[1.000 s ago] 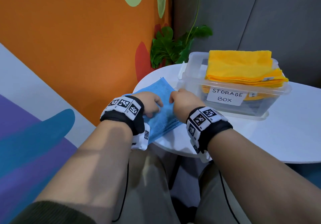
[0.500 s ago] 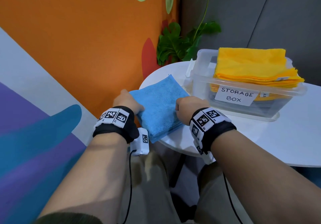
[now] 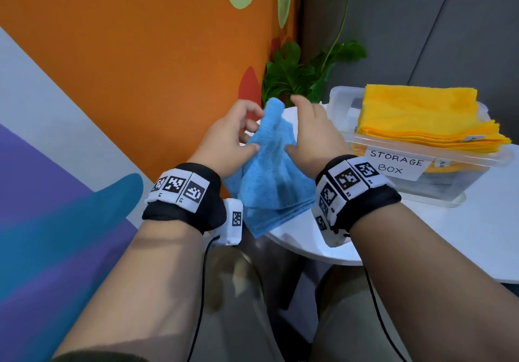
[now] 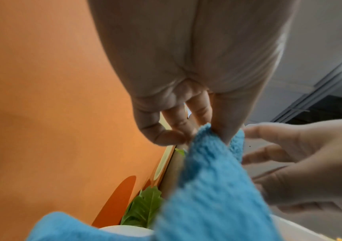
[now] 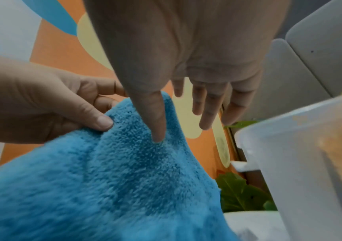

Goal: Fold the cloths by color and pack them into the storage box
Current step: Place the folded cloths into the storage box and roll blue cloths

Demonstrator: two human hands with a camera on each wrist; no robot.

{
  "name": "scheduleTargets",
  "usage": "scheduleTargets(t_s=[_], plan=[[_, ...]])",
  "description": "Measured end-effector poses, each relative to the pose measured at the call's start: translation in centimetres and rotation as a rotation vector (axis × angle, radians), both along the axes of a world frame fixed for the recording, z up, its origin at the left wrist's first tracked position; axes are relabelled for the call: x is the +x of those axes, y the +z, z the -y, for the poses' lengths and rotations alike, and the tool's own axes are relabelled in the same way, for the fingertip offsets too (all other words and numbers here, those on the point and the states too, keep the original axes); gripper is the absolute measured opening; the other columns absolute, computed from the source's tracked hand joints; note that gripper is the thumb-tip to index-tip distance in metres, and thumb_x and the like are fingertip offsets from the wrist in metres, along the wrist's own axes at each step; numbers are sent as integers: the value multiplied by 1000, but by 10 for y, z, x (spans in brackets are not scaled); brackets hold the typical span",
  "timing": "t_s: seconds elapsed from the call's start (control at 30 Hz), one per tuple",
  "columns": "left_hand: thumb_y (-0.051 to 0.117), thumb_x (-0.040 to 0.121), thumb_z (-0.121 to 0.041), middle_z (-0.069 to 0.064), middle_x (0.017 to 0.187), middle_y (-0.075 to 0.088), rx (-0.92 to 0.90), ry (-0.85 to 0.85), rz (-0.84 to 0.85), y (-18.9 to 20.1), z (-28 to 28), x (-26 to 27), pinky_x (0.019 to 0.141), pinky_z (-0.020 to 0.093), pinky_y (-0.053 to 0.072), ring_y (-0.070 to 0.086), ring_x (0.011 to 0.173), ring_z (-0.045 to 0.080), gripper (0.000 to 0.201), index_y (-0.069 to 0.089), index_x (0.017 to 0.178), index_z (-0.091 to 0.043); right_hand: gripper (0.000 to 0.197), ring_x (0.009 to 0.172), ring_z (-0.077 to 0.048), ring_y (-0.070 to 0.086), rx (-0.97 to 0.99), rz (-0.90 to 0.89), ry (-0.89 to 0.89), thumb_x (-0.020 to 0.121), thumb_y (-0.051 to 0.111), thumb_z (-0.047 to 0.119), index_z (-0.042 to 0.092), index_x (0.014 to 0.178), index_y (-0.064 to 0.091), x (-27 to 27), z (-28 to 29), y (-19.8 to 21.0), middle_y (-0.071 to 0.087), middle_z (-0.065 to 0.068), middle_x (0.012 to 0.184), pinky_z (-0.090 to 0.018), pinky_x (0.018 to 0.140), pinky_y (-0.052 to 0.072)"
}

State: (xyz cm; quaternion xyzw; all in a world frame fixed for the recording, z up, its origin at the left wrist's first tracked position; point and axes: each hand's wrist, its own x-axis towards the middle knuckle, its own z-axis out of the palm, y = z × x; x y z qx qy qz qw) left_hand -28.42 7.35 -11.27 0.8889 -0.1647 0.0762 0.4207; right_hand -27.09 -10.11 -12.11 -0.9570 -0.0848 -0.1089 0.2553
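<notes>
A folded blue cloth (image 3: 269, 181) lies on the left edge of the round white table (image 3: 449, 235), with its far end lifted into a peak. My left hand (image 3: 254, 134) pinches that raised end between thumb and fingers, as the left wrist view shows on the cloth (image 4: 207, 187). My right hand (image 3: 306, 128) is beside it with straight, spread fingers. Only its thumb (image 5: 155, 120) touches the blue cloth (image 5: 114, 179). To the right stands the clear storage box (image 3: 341, 103), filled above its rim with folded yellow cloths (image 3: 421, 117).
An orange wall (image 3: 140, 66) rises close on the left. A green plant (image 3: 295, 77) stands behind the table's far edge, between the wall and the box. My knees are under the table's near edge.
The blue cloth lay flat with both hands at its near part. Both hands have moved to its far end, and the left hand has lifted that end off the table.
</notes>
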Motion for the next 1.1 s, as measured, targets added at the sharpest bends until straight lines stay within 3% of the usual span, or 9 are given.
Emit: scheduleTargets(t_s=[0.1,0.23,0.47,0.6,0.67,0.8,0.9,1.0,1.1], plan=[[64,81,2,-13,85,63,4,-49,18,10,1,-4,69,14,42,54,76,6,46,44,115,-22,78,119,-26,47,-16,141,91,81,62,10,41,142,24,0,1,13,33,0,141,-46,93,46],[63,81,3,-8,86,66,-66,-35,20,11,-3,-6,67,18,43,55,76,9,42,44,107,-24,28,113,-24,47,-195,244,104,83,61,25,27,111,61,0,4,27,48,3,126,-43,92,41],[66,87,-23,9,96,67,348,82,-247,0,-31,-4,79,39,47,61,87,26,16,62,98,-12,10,80,-19,55,164,197,38,84,53,19,22,93,50,-10,10,44,60,3,86,-30,65,39],[59,93,-27,-1,79,58,174,303,-105,1,-43,-3,65,33,36,51,77,21,14,56,89,-15,8,81,-17,55,247,208,24,88,54,22,22,93,48,-11,12,44,59,3,87,-29,65,39],[58,92,-29,-6,78,54,-18,377,-47,7,-46,-1,68,33,40,52,79,22,9,53,86,-25,11,82,-16,55,303,217,20,90,55,26,20,98,50,-11,12,44,59,2,89,-28,67,40],[58,79,-45,12,102,65,-351,384,-28,23,-42,-3,83,57,53,64,98,33,9,53,84,-39,19,83,-14,55,425,212,-16,91,58,27,16,104,51,-12,11,48,58,6,89,-25,69,39],[57,74,-51,18,109,63,-358,374,-5,27,-39,-1,80,62,51,63,99,38,13,54,83,-43,22,82,-15,56,460,195,-48,90,59,29,15,106,51,-10,12,47,59,3,90,-28,68,44],[57,83,-42,11,102,66,-355,376,-75,26,-37,0,77,50,52,65,95,34,7,54,86,-37,25,83,-15,56,399,111,-53,90,59,29,19,109,48,-7,16,39,58,3,93,-27,67,46],[56,89,-33,8,99,66,-273,395,-241,6,-38,7,76,54,57,67,90,29,4,53,91,-32,31,91,-20,57,208,-20,-59,91,58,27,20,119,47,-6,20,23,61,-2,103,-33,76,48]])
